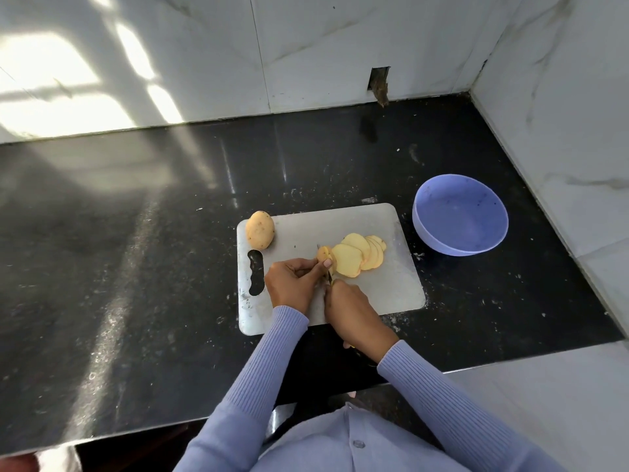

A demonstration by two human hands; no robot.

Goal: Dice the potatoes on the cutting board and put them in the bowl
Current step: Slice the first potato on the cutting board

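While left hand [292,284] fingers pinch the potato end [325,255] and right hand [350,311] grips what looks like a knife [328,277], slices [360,255] fanned, nothing diced, whole potato [259,229] untouched, bowl [460,214] empty.

Whole potato [259,230] on cutting board [391,287] far-left corner; slices [357,255] mid-board; bowl [460,214] right of board.

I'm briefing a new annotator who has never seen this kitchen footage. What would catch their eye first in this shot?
Probably the fan of pale yellow potato slices in the middle of the grey cutting board, where the left hand pinches the potato end piece and the right hand grips the knife. Next, the lavender bowl right of the board, with nothing in it, and the whole potato at the board's far-left corner.
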